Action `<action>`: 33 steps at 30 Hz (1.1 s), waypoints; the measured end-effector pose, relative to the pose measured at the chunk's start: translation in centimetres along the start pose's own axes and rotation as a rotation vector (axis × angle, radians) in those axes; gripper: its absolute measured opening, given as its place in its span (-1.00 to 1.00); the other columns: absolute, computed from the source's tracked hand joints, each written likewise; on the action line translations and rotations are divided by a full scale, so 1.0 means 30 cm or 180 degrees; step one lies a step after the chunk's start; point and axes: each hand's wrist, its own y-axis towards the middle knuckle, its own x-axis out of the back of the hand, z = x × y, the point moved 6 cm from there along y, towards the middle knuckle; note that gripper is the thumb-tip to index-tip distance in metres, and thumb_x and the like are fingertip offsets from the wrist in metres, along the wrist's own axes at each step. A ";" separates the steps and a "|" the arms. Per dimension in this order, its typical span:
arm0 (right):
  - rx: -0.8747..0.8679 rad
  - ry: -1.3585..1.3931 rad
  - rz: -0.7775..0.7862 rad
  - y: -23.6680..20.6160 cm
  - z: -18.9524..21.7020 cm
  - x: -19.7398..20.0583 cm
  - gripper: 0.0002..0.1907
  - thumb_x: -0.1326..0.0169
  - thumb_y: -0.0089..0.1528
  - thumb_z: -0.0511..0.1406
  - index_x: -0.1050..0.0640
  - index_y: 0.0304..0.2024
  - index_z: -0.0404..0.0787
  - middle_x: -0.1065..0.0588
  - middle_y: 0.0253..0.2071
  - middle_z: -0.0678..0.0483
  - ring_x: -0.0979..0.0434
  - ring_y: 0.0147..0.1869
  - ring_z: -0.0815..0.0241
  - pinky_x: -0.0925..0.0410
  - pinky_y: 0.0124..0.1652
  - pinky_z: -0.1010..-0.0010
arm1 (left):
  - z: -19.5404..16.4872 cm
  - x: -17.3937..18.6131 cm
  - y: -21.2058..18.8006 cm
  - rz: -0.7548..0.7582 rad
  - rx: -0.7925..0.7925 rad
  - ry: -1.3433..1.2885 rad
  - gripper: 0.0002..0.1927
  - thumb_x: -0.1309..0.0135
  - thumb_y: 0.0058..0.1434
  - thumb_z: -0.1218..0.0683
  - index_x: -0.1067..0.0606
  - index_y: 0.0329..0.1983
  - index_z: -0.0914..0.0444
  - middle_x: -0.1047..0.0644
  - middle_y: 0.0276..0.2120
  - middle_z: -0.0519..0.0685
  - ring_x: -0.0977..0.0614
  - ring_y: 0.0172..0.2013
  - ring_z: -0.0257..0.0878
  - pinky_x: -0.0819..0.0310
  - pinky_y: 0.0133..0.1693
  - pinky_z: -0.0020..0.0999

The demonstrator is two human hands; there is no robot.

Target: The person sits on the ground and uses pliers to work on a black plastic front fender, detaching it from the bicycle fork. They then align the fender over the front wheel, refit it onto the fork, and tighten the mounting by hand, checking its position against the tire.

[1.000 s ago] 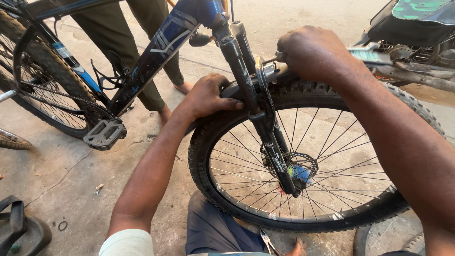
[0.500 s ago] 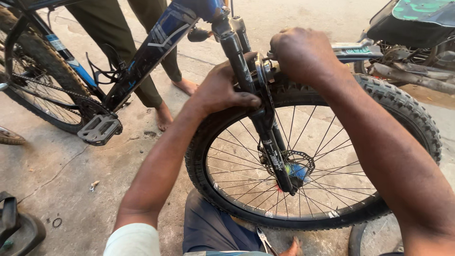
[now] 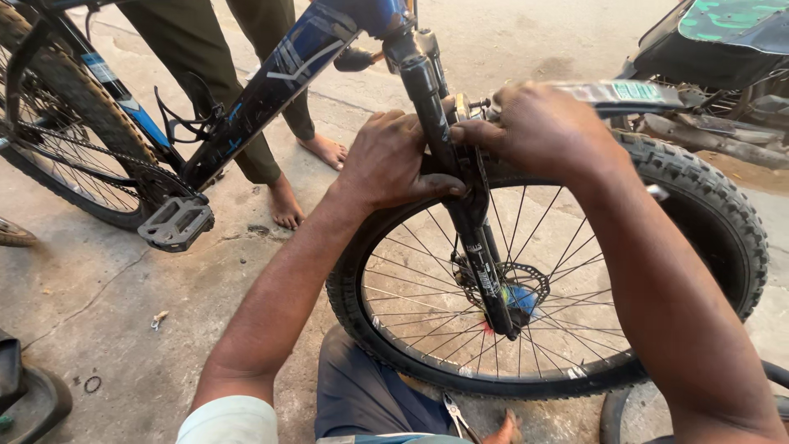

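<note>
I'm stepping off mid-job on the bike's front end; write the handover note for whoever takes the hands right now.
Left hand: wrapped over the front tyre beside the fork leg, thumb against the leg.
Right hand: fingertips pinched on a small metal part at the fork crown; whether its grip holds a tool is hidden.
Wheel sits in the fork, axle end at the dropout, disc rotor in place.
Pliers lie on the ground by the knee. A bystander's bare feet stand behind the frame.
Done: wheel appears mounted. Left: the work at the crown looks unfinished; check the fitting there.
</note>
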 end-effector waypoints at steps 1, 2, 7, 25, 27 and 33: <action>-0.0044 0.0116 0.0146 -0.002 0.006 -0.008 -0.29 -0.03 0.27 0.21 -0.61 -0.23 -0.36 -0.54 -0.42 -0.11 -0.55 -0.43 0.07 -0.46 -0.38 0.21 | -0.002 0.004 0.002 0.0004 -0.0034 0.0009 0.18 0.01 0.00 -0.67 -0.34 0.39 0.29 -0.59 -0.26 0.01 -0.65 -0.16 -0.04 -0.48 0.03 0.00; -0.0088 0.0228 0.0282 -0.001 0.012 -0.018 -0.25 -0.06 0.24 0.24 -0.63 -0.26 -0.36 -0.55 -0.42 -0.11 -0.53 -0.43 0.07 -0.44 -0.37 0.22 | -0.006 0.008 0.007 -0.0002 -0.0074 0.0023 0.19 -0.03 -0.05 -0.67 -0.36 0.35 0.31 -0.59 -0.28 0.02 -0.64 -0.20 -0.05 -0.47 0.00 0.01; 0.0239 0.0371 -0.0310 0.004 0.046 0.007 -0.19 -0.26 0.01 0.27 -0.56 -0.27 -0.38 -0.54 -0.45 -0.10 -0.56 -0.45 0.07 -0.43 -0.41 0.27 | -0.006 -0.008 0.027 0.0730 0.0268 0.0266 -0.06 -0.13 -0.10 -0.67 -0.53 -0.10 0.21 -0.57 -0.31 -0.02 -0.62 -0.20 -0.10 -0.47 0.03 -0.03; 0.0531 0.1018 -0.0602 -0.010 0.075 -0.026 -0.22 -0.47 -0.02 0.03 -0.46 -0.18 -0.50 -0.44 -0.24 -0.17 -0.55 -0.23 0.04 -0.51 -0.33 0.28 | -0.046 0.023 0.053 0.0535 0.0279 -0.0107 -0.31 -0.29 -0.14 -0.58 -0.56 -0.51 0.10 -0.51 -0.65 -0.16 -0.60 -0.57 -0.24 -0.51 -0.16 -0.16; 0.0400 0.1026 -0.0382 0.004 0.063 -0.028 -0.25 -0.48 -0.05 0.02 -0.48 -0.21 -0.48 -0.46 -0.23 -0.15 -0.55 -0.20 0.04 -0.51 -0.25 0.27 | -0.038 0.010 0.050 0.0595 0.0300 -0.0116 -0.28 -0.30 -0.16 -0.59 -0.55 -0.51 0.13 -0.51 -0.63 -0.15 -0.59 -0.56 -0.23 -0.53 -0.17 -0.18; 0.0601 0.1166 -0.0613 0.010 0.055 -0.026 -0.33 -0.50 -0.02 -0.07 -0.48 -0.21 -0.46 -0.47 -0.22 -0.17 -0.56 -0.20 0.06 -0.51 -0.22 0.24 | -0.036 0.021 0.052 0.0186 0.0306 -0.0194 -0.30 -0.30 -0.18 -0.56 -0.58 -0.50 0.15 -0.56 -0.63 -0.13 -0.63 -0.58 -0.23 -0.55 -0.22 -0.19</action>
